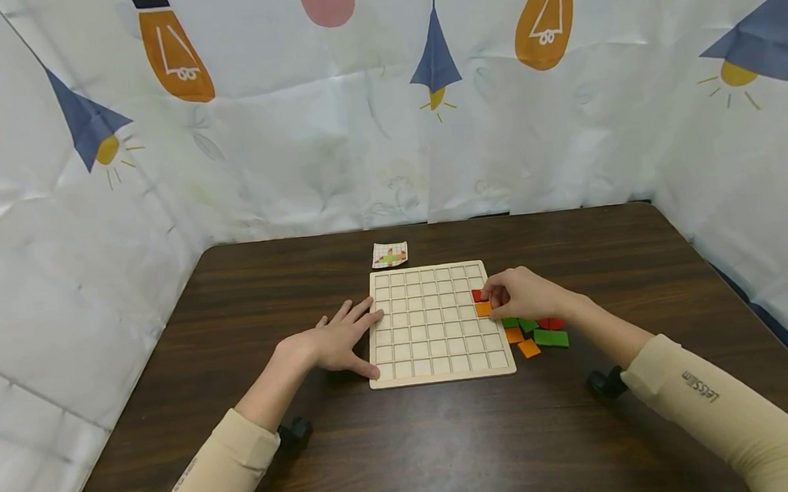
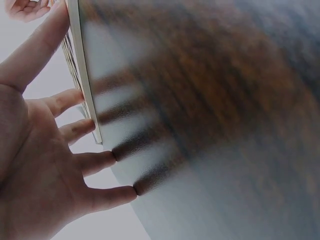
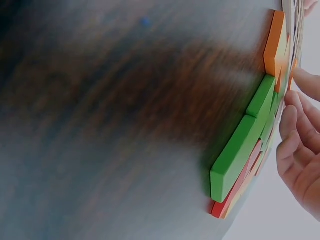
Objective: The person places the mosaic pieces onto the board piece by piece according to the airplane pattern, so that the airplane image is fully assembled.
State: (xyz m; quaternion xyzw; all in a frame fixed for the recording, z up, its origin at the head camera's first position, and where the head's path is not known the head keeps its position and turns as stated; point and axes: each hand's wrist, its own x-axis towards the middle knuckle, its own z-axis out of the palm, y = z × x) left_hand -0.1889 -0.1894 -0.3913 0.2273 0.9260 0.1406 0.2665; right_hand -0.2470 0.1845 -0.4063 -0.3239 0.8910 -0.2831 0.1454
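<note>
A pale wooden grid board lies flat on the dark table. My left hand spreads its straight fingers along the board's left side, thumb near the front left corner; the left wrist view shows the fingers reaching to the edge. At the board's right edge, my right hand has thumb and curled fingers at an orange square tile, which shows between the fingertips in the right wrist view. A red tile sits just behind it on the grid, partly covered by the index finger.
Right of the board lie loose tiles: a green rectangular tile, an orange tile, red tiles and several others, some under the right forearm. A small pattern card lies behind the board. A printed curtain stands behind the table.
</note>
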